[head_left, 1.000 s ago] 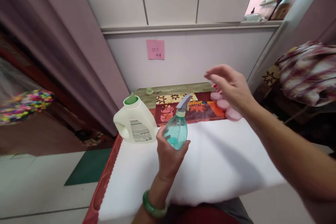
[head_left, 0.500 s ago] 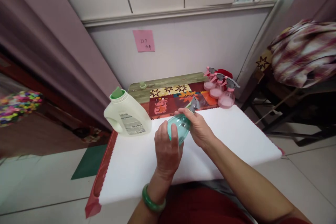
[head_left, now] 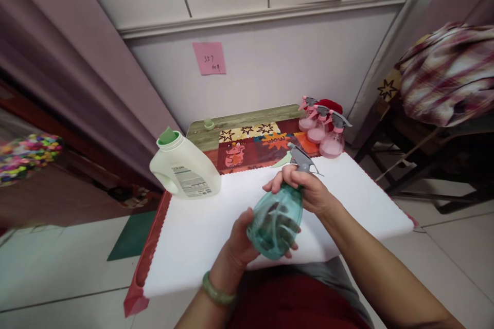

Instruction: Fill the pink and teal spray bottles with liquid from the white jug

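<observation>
The teal spray bottle's [head_left: 276, 223] body is blurred, so whatever is inside it is hard to make out, and fingers cover much of its neck. A red object [head_left: 331, 107] shows only in part behind the pink spray bottles [head_left: 332, 142], things on the ledge at upper right are cut off by the frame, and the small writing on the jug's [head_left: 187, 169] label cannot be read. The left hand [head_left: 245, 239] is curled around the lower body, thumb at one side and fingertips showing at the other; the right hand [head_left: 309, 190] is closed around the neck, just under the grey sprayer head [head_left: 301, 158]. Between them they hold the one teal bottle tilted, its top leaning right, over the near part of the white sheet [head_left: 200, 239] on the tabletop [head_left: 193, 139]. Three pink spray bottles stand close together at the far right, one jug stands at the left, one small green cap [head_left: 209, 124] lies behind it, and one pink note [head_left: 209, 58] is on the wall.
</observation>
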{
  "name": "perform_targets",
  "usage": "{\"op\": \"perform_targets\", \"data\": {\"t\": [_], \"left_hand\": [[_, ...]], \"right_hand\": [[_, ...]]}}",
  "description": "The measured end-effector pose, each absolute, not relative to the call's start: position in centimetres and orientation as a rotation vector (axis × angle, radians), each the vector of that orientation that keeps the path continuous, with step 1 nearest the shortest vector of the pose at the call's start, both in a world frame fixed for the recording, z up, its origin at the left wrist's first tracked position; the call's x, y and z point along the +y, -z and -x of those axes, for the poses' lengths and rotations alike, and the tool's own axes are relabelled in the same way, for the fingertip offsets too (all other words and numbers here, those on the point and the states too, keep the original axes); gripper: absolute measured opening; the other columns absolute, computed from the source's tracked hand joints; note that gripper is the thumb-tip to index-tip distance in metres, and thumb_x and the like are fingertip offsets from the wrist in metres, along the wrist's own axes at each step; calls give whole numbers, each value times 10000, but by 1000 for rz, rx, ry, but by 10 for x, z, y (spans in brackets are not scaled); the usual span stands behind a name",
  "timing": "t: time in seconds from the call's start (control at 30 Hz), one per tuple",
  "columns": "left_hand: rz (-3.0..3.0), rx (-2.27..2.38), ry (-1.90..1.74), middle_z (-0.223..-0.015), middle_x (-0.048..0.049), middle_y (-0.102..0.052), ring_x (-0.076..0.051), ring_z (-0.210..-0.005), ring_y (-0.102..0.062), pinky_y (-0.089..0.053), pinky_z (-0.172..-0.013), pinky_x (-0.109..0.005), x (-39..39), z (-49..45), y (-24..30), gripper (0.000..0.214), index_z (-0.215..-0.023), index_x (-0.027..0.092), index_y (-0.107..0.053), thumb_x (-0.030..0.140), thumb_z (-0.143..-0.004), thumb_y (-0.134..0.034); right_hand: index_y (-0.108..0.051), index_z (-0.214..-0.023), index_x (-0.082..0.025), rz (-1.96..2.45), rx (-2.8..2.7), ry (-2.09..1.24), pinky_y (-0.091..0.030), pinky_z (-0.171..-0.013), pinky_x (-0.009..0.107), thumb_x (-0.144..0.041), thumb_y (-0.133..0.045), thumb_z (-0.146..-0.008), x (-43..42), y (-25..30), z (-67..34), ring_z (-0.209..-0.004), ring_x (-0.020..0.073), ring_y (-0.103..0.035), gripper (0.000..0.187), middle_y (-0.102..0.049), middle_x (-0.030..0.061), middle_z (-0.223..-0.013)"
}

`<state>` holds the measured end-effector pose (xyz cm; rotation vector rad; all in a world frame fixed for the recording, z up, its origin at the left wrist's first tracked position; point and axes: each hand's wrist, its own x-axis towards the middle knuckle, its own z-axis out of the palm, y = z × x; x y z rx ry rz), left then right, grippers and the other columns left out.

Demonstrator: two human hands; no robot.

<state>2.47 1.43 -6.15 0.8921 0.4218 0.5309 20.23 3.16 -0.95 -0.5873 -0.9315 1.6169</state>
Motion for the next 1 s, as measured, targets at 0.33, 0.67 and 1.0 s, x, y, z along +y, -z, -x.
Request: {"op": "perform_targets", "data": {"t": [0.33,0.67,1.0], "left_hand": [[-2004,1089,-1438,-1514,-234,-486,-426,-1415,-450,-358,-1128,-625,23,-40,57,1035,-1398,216,-480,823,-602,-743],[-1746,1002,-887,-1281,-152,-637,-342,-1124,-645,-526,-929,-486,31,-38,45,927,-1344,222,-462,432,-566,-919],[-865,480,-498,-1053,-193,-758,-341,-975,-721,-523,-914,-489,20,-15,78,817,-1140,147,-734,841,-737,-581]], "right_hand": [[-531,-646,-247,875,-653,-1104,-560,-817,377,-485,-811,-743,53,-1,-196,-821,244,-731,379,-695,-11,-661],[-551,-644,-226,844,-1017,-1347,-520,-925,383,-475,-767,-790,47,-3,-200,-987,253,-718,361,-793,44,-861],[-478,-673,-236,913,-878,-1307,-473,-515,250,-610,-866,-639,80,-40,-266,-459,76,-438,540,-572,-61,-621]]}}
